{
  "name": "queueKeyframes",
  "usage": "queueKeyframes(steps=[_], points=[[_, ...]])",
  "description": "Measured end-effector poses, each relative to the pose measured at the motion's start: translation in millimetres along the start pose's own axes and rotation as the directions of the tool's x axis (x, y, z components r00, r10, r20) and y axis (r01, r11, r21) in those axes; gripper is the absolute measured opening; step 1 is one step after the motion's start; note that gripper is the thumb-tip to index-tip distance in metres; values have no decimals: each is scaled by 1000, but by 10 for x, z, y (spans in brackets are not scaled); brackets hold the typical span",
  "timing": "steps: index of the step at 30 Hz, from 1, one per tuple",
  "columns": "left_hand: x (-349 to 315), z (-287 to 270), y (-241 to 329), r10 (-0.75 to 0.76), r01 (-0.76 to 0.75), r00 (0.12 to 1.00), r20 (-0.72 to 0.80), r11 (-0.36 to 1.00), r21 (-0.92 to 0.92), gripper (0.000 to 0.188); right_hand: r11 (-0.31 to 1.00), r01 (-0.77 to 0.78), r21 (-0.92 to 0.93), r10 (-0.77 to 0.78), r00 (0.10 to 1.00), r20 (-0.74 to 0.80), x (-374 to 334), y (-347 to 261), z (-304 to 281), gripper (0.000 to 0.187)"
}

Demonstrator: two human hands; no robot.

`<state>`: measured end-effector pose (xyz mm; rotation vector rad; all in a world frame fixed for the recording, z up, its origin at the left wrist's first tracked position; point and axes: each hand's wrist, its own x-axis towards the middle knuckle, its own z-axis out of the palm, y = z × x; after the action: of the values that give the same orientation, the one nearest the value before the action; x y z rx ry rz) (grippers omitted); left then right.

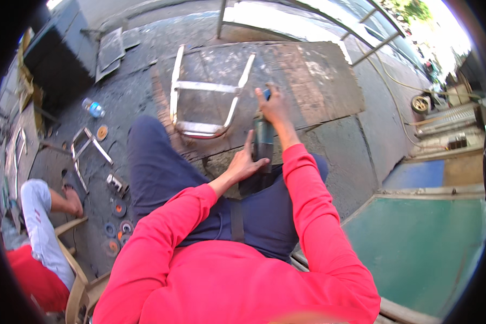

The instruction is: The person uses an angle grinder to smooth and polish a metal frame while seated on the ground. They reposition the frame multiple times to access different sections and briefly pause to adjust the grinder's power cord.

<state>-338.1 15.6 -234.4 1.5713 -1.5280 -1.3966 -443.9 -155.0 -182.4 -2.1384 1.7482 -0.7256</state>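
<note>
Gripping a dark power tool [263, 141], apparently an angle grinder, the right hand [275, 107] has its fingers clamped round the tool's upper end at the centre of the frame, while the left hand [244, 163] rests against the tool's body lower down, fingers spread apart and the forefinger raised along it. The tool stands roughly upright between the knees, its head not touching the metal frame [205, 92] just beyond, so the work on that piece looks paused or not yet begun; no sparks or contact show.

Counting outward: one tool, two hands on it, one rectangular frame of pale square tube lying on a worn board [308, 81] just above centre. At left on the floor [146, 92] lie several round discs [119, 227], about five or six, near a co-worker's foot [73, 201]; one smaller metal bracket piece [89, 143], one further disc, and one plastic bottle [94, 108] follow further up. One cable reel [420, 103] sits at the upper right.
</note>
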Motion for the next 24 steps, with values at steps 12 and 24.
queueKeyframes(steps=[12, 24], points=[[-33, -117, 130, 45, -46, 999, 15, 999, 28, 105, 1000, 9, -28, -11, 998, -68, -25, -9, 2, 62], [553, -354, 442, 386, -265, 853, -350, 900, 348, 57, 991, -21, 130, 28, 998, -51, 24, 78, -58, 53]])
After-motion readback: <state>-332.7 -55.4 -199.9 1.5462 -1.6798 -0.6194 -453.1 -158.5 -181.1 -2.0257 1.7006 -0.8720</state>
